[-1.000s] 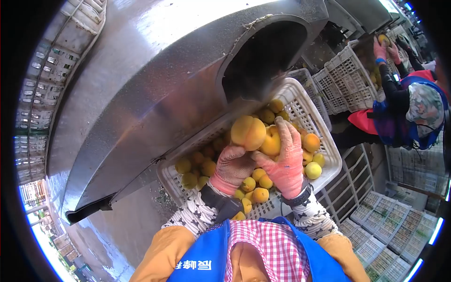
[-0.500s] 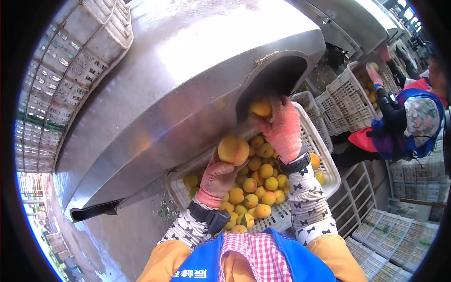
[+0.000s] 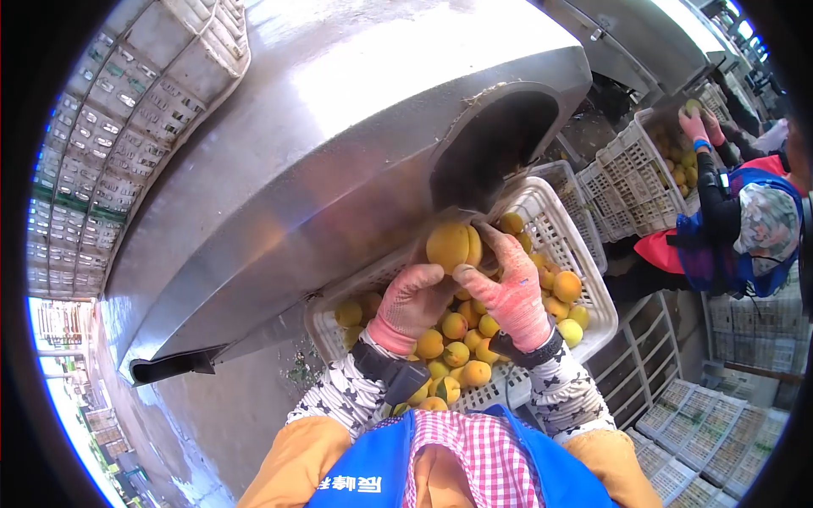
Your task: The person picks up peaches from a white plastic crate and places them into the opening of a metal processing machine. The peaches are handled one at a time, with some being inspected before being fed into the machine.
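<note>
From here I'm seeing pink gloves (image 3: pixel 516 296) and a blue vest (image 3: pixel 373 461). Shirt's (image 3: pixel 476 440) pink-and-white gingham, sleeves (image 3: pixel 569 391) white with black bows.

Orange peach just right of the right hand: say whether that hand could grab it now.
Likely yes: the orange peach lies uncovered in the crate, close beside the right hand. That hand is busy at raised fruit, though, so it would probably need freeing first.

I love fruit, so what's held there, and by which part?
A round orange-yellow fruit, by its underside and right side, between left hand and right hand. Whether another hides there, I can't tell.
</note>
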`<state>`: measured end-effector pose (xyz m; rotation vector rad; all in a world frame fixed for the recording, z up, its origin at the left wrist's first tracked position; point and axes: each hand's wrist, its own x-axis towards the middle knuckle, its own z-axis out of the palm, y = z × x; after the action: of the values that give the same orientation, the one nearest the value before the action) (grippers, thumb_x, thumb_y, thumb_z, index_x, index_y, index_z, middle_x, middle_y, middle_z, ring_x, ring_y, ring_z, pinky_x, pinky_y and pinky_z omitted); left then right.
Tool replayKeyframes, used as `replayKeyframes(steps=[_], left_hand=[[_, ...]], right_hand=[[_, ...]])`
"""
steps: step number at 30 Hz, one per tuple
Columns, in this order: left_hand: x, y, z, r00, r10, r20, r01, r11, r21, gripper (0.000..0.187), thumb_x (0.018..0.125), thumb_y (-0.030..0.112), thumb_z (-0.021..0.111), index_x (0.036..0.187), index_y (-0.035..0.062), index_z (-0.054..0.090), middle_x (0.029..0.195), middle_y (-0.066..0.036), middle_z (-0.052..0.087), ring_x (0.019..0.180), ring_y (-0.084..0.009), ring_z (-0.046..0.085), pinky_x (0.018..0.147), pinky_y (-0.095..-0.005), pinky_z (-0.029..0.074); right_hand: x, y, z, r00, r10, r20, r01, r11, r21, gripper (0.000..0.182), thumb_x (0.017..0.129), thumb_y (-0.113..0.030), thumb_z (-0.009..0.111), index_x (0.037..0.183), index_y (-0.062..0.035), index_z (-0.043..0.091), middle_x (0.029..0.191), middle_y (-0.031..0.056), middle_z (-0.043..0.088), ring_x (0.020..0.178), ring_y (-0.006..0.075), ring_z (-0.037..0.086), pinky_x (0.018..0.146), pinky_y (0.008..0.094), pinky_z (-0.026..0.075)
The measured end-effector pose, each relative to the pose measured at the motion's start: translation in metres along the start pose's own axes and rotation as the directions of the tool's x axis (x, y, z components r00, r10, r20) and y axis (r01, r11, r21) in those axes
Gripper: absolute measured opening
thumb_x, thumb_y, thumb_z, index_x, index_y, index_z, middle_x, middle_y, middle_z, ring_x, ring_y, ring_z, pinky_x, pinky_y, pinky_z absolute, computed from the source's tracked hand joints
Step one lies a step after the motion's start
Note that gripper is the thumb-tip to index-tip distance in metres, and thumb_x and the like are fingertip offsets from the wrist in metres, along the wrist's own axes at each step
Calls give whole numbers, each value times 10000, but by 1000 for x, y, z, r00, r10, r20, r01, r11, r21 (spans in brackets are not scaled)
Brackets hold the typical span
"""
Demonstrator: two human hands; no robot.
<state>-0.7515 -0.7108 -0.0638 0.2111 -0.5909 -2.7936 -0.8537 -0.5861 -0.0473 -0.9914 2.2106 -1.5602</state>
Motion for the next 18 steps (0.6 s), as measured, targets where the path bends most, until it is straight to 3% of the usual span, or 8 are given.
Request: replayKeyframes(steps=[2,6,8,11,13,15,17,18], left_hand=[[6,0,-5,998,-26,-65,21,997,-70,524,883,225,604,1347,-3,521,1360,-157,566,1288,-318,514,1134,-496,363],[11,2,-19,945,-207,252,296,870,-394,573,938,461,557,1318,32,542,1280,-162,617,1220,-331,569,1083,-482,426],[16,-7,0,965,-214,-150,225,972,63,668,945,568,547,1367,52,502,1291,-132,610,1223,-310,565,1077,-466,432],[26,-8,12,983,-154,-104,137,978,-154,672,936,626,552,1326,80,528,1235,-114,619,1140,-275,617,998,-411,507],[22,-7,-20,968,-243,-64,246,968,53,652,925,632,574,1307,105,542,1217,-72,619,1134,-248,614,1000,-397,496],[15,-23,-84,952,-298,-70,306,934,183,623,929,609,589,1298,109,549,1210,-66,618,1130,-252,611,990,-399,494],[-4,-34,-104,906,-106,-410,366,683,632,596,911,551,640,1289,98,558,1195,-86,631,1084,-309,626,933,-443,506],[-6,-36,-112,900,-111,-422,376,687,621,596,911,551,640,1289,98,558,1195,-86,631,1084,-309,626,933,-443,506]], right_hand=[[-9,-19,-7,990,-139,25,141,983,-114,731,731,-309,827,1343,-17,554,1177,190,609,1012,335,630,903,391,518],[4,-18,-36,956,-278,88,284,957,-65,889,670,-413,863,1380,1,523,1346,210,536,1262,352,500,1090,456,385],[6,-3,-23,956,-221,192,196,971,141,901,664,-427,863,1376,5,521,1374,221,524,1287,368,490,1110,474,361],[17,-11,-17,967,-252,35,254,965,-65,850,644,-349,883,1334,13,544,1266,210,575,1152,390,563,1012,469,444],[44,-7,-9,907,-363,-215,266,887,-376,815,613,-261,896,1304,8,560,1143,199,601,996,392,609,861,458,511],[71,7,-4,943,-266,-198,132,849,-511,836,664,-298,871,1350,11,505,1162,239,577,997,420,613,814,444,537],[79,18,9,940,-267,-213,107,823,-558,835,686,-321,855,1359,15,491,1172,252,568,1016,427,613,814,444,543],[81,24,17,940,-260,-219,81,797,-599,835,708,-344,839,1368,20,478,1182,265,558,1035,434,613,814,445,550]])
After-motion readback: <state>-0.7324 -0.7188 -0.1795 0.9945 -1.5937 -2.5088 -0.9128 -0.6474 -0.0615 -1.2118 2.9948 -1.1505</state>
